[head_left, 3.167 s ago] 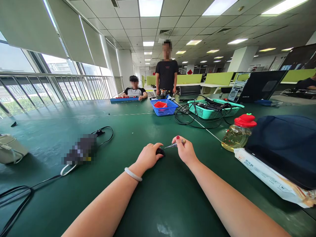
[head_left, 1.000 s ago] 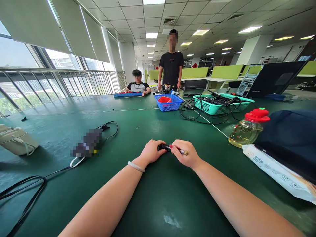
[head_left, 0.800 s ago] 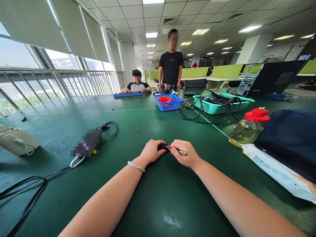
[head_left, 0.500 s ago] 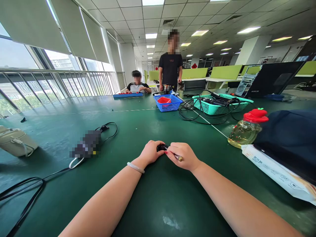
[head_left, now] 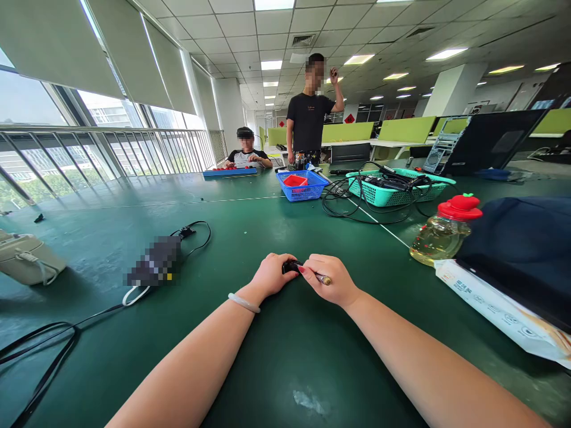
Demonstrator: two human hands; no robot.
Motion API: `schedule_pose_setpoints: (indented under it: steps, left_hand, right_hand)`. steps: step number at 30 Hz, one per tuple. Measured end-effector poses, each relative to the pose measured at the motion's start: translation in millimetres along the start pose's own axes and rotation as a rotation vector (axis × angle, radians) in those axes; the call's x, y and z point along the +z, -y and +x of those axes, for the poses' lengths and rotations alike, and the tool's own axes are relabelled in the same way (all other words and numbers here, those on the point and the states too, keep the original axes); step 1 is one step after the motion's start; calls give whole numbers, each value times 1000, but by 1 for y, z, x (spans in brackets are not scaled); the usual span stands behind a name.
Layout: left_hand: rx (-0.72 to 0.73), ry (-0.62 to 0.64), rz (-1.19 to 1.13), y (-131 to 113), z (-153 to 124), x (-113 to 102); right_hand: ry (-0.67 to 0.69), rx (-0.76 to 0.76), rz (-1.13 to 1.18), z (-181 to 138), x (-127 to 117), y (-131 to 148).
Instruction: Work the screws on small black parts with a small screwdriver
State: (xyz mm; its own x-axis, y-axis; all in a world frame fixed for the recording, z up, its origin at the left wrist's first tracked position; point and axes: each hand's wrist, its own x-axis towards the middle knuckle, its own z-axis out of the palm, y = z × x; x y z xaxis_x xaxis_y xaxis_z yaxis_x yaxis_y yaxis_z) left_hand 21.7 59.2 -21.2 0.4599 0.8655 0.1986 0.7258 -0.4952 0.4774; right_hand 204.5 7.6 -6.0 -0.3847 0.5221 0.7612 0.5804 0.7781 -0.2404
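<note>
Near the middle of the green table (head_left: pixel 250 232), my left hand (head_left: pixel 273 276) is closed around a small black object (head_left: pixel 292 267), mostly covered by the fingers, so its kind cannot be told. My right hand (head_left: pixel 332 279) grips a slim screwdriver-like tool (head_left: pixel 325 279) whose rounded, gold-coloured end points toward me. The tool's other end is at the black object, largely behind my fingers. The two hands are close together, with both forearms reaching over the table.
To the left are a blurred dark device (head_left: pixel 156 260) with cables and a beige bag (head_left: pixel 29 258). A blue basket (head_left: pixel 301 191), a teal basket (head_left: pixel 383 199) of cables, a red-lidded bottle (head_left: pixel 439 241) and a wipes pack (head_left: pixel 499 309) lie ahead and right. Two people are across the table.
The standing person across the table has raised one hand beside the head. My hands hold nearly the same pose, and the view has shifted slightly.
</note>
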Motion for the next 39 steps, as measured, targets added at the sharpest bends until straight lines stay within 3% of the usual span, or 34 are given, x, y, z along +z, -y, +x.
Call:
schedule_pose_setpoints:
  steps: [9, 19, 28, 39]
  left_hand:
    - [-30, -12, 23, 0, 0, 0]
    - [-63, -15, 24, 0, 0, -1]
    - [-69, -14, 24, 1, 1, -1]
    - [-78, -13, 10, -1, -1, -2]
  right_hand:
    - [39, 95, 24, 0, 1, 1]
    - [77, 50, 27, 1, 2, 0]
    - [-8, 256, 177, 0, -3, 0]
    - [144, -9, 23, 0, 0, 1]
